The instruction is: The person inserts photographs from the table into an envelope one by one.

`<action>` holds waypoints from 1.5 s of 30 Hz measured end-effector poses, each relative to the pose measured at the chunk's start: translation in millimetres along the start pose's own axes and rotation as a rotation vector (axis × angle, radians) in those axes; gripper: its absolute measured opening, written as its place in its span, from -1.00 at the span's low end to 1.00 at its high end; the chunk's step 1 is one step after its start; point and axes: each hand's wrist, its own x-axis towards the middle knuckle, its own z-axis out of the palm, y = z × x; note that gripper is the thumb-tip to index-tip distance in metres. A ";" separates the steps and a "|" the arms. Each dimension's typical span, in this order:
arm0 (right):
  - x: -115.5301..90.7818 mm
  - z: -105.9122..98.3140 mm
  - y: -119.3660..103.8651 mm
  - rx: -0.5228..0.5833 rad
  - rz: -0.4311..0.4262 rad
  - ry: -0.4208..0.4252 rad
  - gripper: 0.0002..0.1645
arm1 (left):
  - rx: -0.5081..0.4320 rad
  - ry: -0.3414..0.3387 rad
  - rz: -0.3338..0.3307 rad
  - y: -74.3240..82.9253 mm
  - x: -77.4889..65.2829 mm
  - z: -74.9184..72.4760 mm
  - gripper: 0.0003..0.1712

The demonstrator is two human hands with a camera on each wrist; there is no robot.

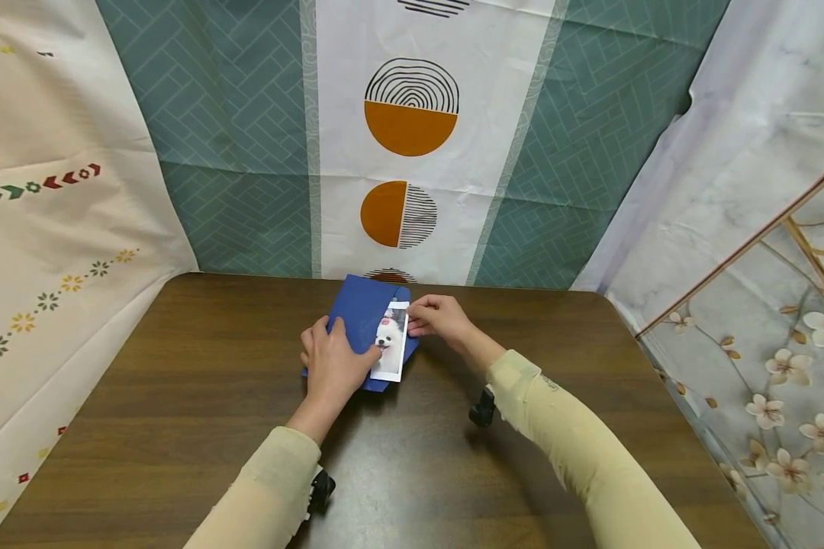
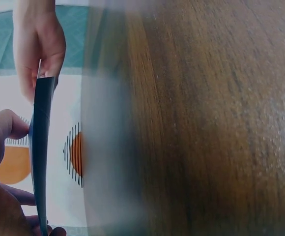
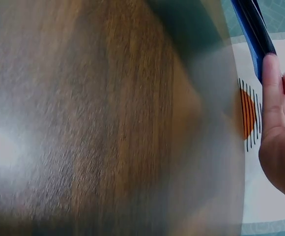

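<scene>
A flat blue envelope is held tilted above the table, its pointed edge toward the right. My left hand grips its left side, with the fingers behind and the thumb in front, near the photo's left edge. Against the envelope's right part lies a white-bordered photo of a fluffy white dog. My right hand pinches the photo's upper right edge. Seen edge-on in the left wrist view, the envelope is a thin dark strip. One right finger touches the envelope's edge in the right wrist view.
Beneath the hands spreads a dark brown wooden table. A patterned green and white cloth hangs behind its far edge. Cream fabric stands at the left, a floral white cloth at the right.
</scene>
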 end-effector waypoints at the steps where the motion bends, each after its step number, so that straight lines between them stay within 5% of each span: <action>1: 0.6 0.9 -0.1 -0.003 -0.009 0.007 -0.80 | -0.003 -0.002 -0.001 0.4 0.0 -0.3 0.05; 13: 6.3 10.6 0.7 0.054 -0.054 0.028 -0.80 | -0.021 0.035 0.010 2.2 0.0 -0.2 0.00; 26: 6.9 10.0 -2.2 0.060 0.052 -0.038 -0.79 | -0.018 0.027 0.014 2.5 0.3 -0.2 -0.02; 45: 11.4 12.1 -8.7 0.038 0.052 -0.046 -0.74 | -0.019 0.028 0.027 4.7 -1.9 1.3 -0.02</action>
